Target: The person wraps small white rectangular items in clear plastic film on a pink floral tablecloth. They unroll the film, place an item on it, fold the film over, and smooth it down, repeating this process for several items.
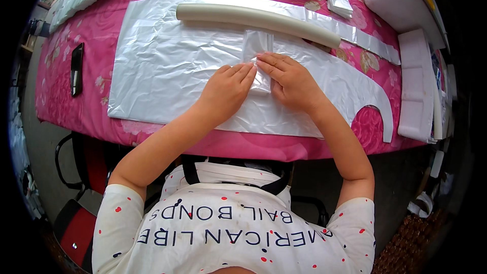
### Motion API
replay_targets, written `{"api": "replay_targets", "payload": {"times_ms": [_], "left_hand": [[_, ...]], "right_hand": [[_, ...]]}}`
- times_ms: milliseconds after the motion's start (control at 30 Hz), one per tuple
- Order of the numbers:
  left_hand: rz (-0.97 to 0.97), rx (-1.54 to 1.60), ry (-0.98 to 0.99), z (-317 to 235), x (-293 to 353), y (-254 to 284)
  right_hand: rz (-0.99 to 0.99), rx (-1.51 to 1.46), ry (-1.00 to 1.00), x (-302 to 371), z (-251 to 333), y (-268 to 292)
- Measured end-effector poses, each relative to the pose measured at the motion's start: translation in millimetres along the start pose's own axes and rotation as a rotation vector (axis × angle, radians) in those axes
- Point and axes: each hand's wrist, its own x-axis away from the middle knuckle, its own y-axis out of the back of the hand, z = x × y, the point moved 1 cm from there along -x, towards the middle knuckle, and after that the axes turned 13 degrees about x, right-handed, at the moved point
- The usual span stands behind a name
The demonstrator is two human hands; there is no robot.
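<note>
A bench (pixel 101 30) covered in a pink flowered cloth fills the upper part of the head view, with grey floor and a red-seated chair (pixel 76 223) below its near edge. A large sheet of clear plastic film (pixel 167 71) lies flat across the cloth, with a curved cut-out at its right end. Along the sheet's far edge rests a long pale tube (pixel 253 19), lying slightly slanted. A dark phone (pixel 76 68) sits on the cloth to the left of the sheet. At the far right are white foam blocks (pixel 417 81), and a small stack of folded white pieces (pixel 337 0) lies near the far edge.

In the middle of the sheet lies a small folded strip of plastic (pixel 257 45), running away from the person. The left hand (pixel 225 91) rests flat on it, fingers together and pressing down on its left side. The right hand (pixel 289 78) is likewise flat, fingers extended and close together, their tips on the strip's right side. The two hands' fingertips almost meet over the strip.
</note>
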Motion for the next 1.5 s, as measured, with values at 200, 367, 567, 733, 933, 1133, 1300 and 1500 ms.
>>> {"api": "replay_targets", "payload": {"times_ms": [200, 367, 567, 733, 933, 1133, 1300, 1500], "left_hand": [[0.037, 0.225, -0.059, -17.7, 23.3, 13.4], [0.108, 0.241, -0.033, -24.4, 43.5, 17.2], [0.069, 0.316, 0.038, -23.1, 43.0, 17.7], [0.052, 0.493, 0.442, -11.1, 21.9, 18.8], [-0.013, 0.686, 0.767, 2.2, -3.0, 21.0], [-0.01, 0.195, 0.553, -10.0, -4.5, 22.5], [-0.012, 0.077, 0.08, -23.4, 0.4, -3.2], [0.059, 0.028, 0.203, -11.4, -5.0, -25.5]], "right_hand": [[-0.07, -0.053, 0.126, 10.9, 3.8, -1.7], [-0.115, -0.031, 0.146, 36.7, 32.9, -5.2], [-0.065, -0.151, -0.08, 39.1, 30.0, -0.5], [0.213, -0.461, -0.623, 21.1, 23.8, 6.0], [0.499, -0.598, -0.844, -6.8, 9.0, 8.5], [0.607, -0.708, -0.95, -15.2, -3.2, 3.5], [0.659, -0.739, -1.007, -21.8, -6.8, 5.4], [0.634, -0.714, -0.984, -23.8, -1.4, 6.5]]}}
